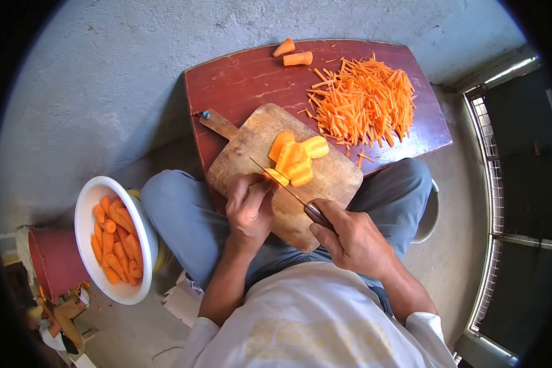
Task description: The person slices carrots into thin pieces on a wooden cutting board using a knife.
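Note:
My right hand [352, 239] is closed round the handle of a knife [288, 191], whose thin blade points up and left across the cutting board [337, 178]. My left hand [249, 205] is closed on a piece of carrot [276, 177] at the board's left part, right beside the blade. Most of that piece lies behind the blade and fingers. Just beyond the knife, several flat carrot slices [293, 157] overlap in a small heap on the wooden board. The board rests on the red table's near side, over my lap.
A large pile of carrot sticks [368, 104] covers the right of the red table [239, 80]. Two carrot chunks [298, 59] lie at its far edge. On my left stands a white basin [84, 239] of whole carrots [118, 239], near a red bucket [58, 260]. Another person [61, 322] is at lower left.

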Demonstrator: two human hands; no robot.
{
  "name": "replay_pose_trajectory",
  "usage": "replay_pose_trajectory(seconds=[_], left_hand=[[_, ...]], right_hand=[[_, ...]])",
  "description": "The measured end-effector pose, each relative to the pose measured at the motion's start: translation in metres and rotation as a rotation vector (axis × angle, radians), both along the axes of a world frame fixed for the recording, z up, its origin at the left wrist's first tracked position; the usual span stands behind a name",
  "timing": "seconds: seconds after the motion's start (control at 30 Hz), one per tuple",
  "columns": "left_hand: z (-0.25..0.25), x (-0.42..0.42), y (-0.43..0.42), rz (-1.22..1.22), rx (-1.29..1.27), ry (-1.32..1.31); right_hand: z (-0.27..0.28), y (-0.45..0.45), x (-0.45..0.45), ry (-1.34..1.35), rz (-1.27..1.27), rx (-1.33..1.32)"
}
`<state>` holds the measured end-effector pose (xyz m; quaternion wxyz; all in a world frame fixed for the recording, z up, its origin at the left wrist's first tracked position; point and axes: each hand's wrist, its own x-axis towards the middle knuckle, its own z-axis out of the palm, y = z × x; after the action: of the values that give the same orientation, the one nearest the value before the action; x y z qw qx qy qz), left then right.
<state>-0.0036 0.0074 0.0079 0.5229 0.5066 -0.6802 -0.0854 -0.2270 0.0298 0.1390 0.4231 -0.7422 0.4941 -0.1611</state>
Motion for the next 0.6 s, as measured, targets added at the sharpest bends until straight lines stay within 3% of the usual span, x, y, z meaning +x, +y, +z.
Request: replay_pose_trajectory(seconds=[0.6], left_hand=[[0.007,0.004,-0.001,-0.035,-0.02,-0.03]], right_hand=[[0.001,-0.001,0.011,0.146,0.089,-0.067]])
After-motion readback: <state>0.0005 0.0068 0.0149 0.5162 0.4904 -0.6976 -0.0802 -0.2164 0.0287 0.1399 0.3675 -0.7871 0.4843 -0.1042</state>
